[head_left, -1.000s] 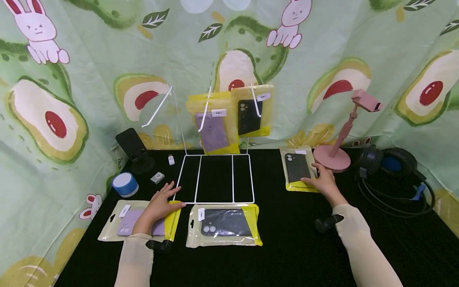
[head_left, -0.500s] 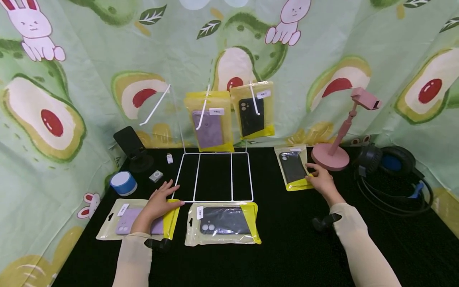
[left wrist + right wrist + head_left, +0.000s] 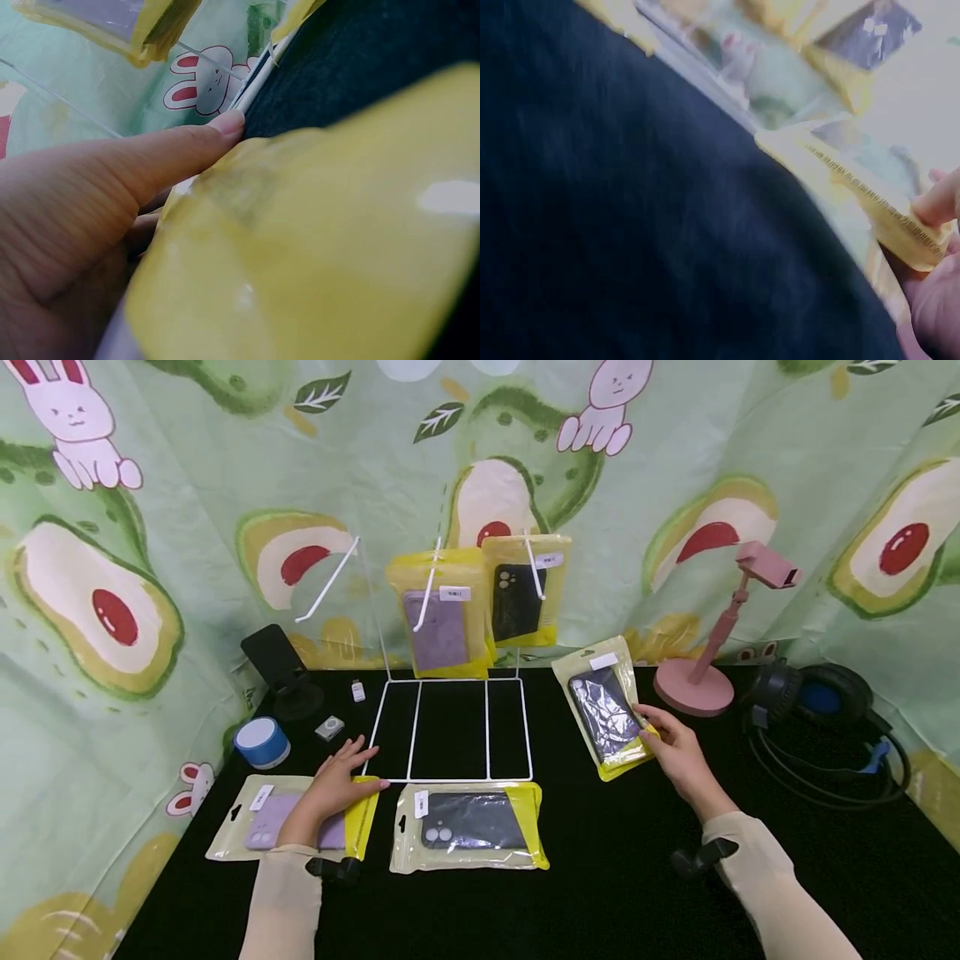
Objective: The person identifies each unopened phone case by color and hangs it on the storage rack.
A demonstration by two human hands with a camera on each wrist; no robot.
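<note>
In the head view my right hand (image 3: 673, 752) pinches the lower right edge of a packaged dark phone case (image 3: 606, 714), thumb on its yellow end. That packet is tilted, its label end pointing back and left. In the right wrist view the thumb presses on the printed yellow strip (image 3: 877, 199). My left hand (image 3: 332, 793) lies with fingers spread across a packaged purple phone case (image 3: 258, 831), thumb tip by the front bar of a white wire rack (image 3: 450, 780). A second packaged dark phone case (image 3: 472, 822) lies flat just in front of the rack.
Packaged purple cases (image 3: 438, 627) and a dark one (image 3: 521, 602) hang on the rack's hooks; the left hook (image 3: 327, 581) is bare. Left stand a phone stand (image 3: 277, 664), a blue-and-white cylinder (image 3: 262, 743) and small gadgets. Right are a pink stand (image 3: 693, 685) and headphones (image 3: 813, 697).
My right hand has taken hold of the dark case's packet, lifting and turning it, and drawn it left and toward me. My left hand has stayed in place.
</note>
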